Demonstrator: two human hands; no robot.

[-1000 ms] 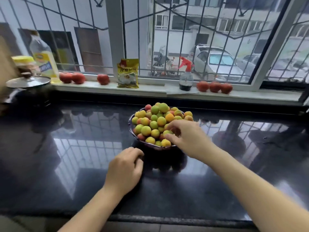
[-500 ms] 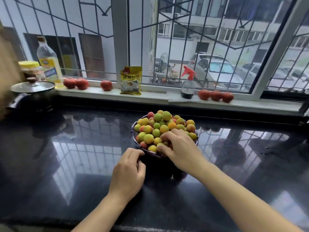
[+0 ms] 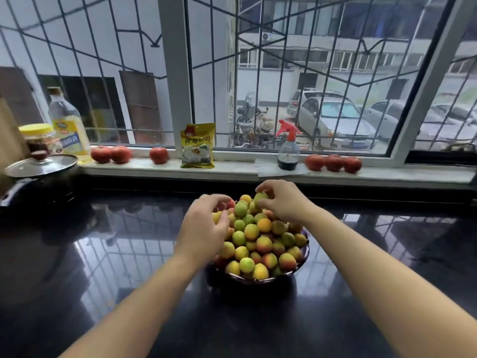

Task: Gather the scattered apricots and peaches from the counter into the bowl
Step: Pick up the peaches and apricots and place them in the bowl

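Head view. We see the bowl near the middle of the tabletop, heaped well above its rim with fruit in green, yellow and red-orange. Both hands are over the far side of the heap. The left hand is curled over the pile's left shoulder, fingers bent against a reddish fruit; its fingertips are blurred, so we cannot tell whether it pinches that fruit or only steadies it. The right hand pinches a green fruit between thumb and fingers at the top of the heap.

Progress: we judge the gathering nearly complete. No loose apricot or peach shows on the visible tabletop; what remains appears to be seating the last pieces so that none rolls off the crowded mound. Ground hidden behind the arms cannot be checked.

Surface and room: the tabletop is black, polished stone that mirrors the window bars. Behind it runs a pale sill bearing red tomatoes, a yellow packet, a spray bottle, an oil bottle and a jar. A lidded pan stands at far left. Beyond the barred window lie parked cars and apartment blocks.
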